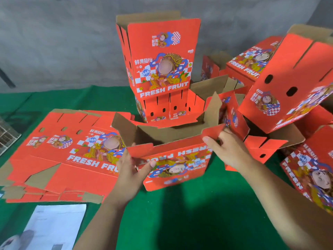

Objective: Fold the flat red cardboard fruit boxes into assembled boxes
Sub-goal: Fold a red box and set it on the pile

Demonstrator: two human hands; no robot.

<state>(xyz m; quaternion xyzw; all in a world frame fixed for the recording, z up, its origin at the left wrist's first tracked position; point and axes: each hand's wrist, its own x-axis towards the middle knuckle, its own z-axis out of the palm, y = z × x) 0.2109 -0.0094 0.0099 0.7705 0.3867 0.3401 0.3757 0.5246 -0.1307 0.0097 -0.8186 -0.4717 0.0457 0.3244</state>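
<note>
Head view: left hand [134, 166] pinches the half-folded box [173, 159] at its near-left corner; right hand [228, 147] pinches a top flap, over the green cloth [180, 213]. Risk: uneven pull may crease the thin corrugated board; glossy red print outside, matt brown inside, slotted flaps

Grey concrete wall [63, 42] across 12 o'clock. Green cloth-covered table [180, 213] fills lower half. White wire rack [7, 134] at 9 o'clock edge.
</note>
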